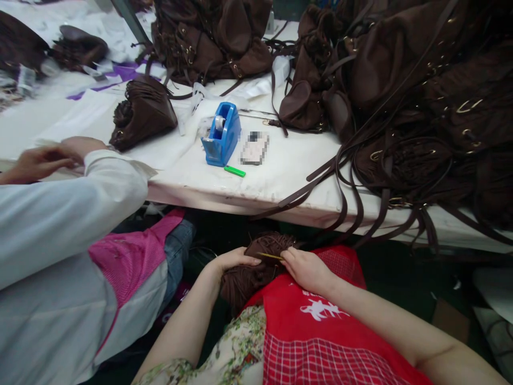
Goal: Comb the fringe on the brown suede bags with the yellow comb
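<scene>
A brown fringed bag (pixel 256 270) lies in my lap, below the table edge. My left hand (pixel 230 262) grips its left side, fingers curled over the top. My right hand (pixel 302 267) rests on the bag's right side and pinches a thin yellow stick-like tool (pixel 270 256) that lies across the fringe. Both hands touch the bag above my red apron (pixel 316 321).
A white table (pixel 280 176) carries a blue tape dispenser (pixel 222 133), a green lighter (pixel 234 171), a phone (pixel 254 148) and a fringed bag (pixel 142 112). Piled brown bags (pixel 420 96) with hanging straps fill the right. A co-worker in a white sleeve (pixel 68 208) sits left.
</scene>
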{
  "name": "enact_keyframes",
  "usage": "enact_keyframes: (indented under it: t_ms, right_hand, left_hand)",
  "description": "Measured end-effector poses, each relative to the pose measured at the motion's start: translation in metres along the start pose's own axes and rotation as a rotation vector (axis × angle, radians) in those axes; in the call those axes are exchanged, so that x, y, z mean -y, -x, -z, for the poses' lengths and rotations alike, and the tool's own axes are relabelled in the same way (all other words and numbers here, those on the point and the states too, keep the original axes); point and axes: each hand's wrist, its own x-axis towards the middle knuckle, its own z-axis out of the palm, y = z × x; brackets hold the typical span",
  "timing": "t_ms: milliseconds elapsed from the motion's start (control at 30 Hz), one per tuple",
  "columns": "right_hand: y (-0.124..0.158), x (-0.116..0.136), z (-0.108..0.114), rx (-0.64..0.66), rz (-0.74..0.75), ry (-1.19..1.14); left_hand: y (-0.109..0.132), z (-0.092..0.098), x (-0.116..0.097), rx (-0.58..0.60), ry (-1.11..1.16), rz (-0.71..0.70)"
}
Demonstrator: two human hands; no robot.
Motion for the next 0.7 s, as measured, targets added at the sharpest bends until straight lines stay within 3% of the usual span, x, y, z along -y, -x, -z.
enact_keyframes:
  t_ms: [100, 267, 467, 567, 700]
  right_hand:
    - [-0.005, -0.001, -0.008, 0.017, -0.060, 0.101]
    - [-0.004, -0.004, -0.002, 0.016, -0.019, 0.160]
    - [-0.012, -0.012, -0.011, 0.015, -0.169, 0.188]
    - [-0.018, -0.029, -0.024, 0.056, -0.319, 0.112]
    - [-0.014, -0.072, -0.036, 0.121, -0.539, 0.009]
  left_hand:
    - [-0.001, 0.000, 0.004, 0.018, -0.016, -0.041]
    - [0.003, 0.000, 0.012, 0.034, 0.037, -0.102]
    - [0.004, -0.004, 0.007, 0.009, -0.008, -0.079]
    - [0.003, -0.007, 0.000, 0.009, -0.105, -0.069]
    - [0.005, -0.009, -0.003, 0.005, -0.178, -0.082]
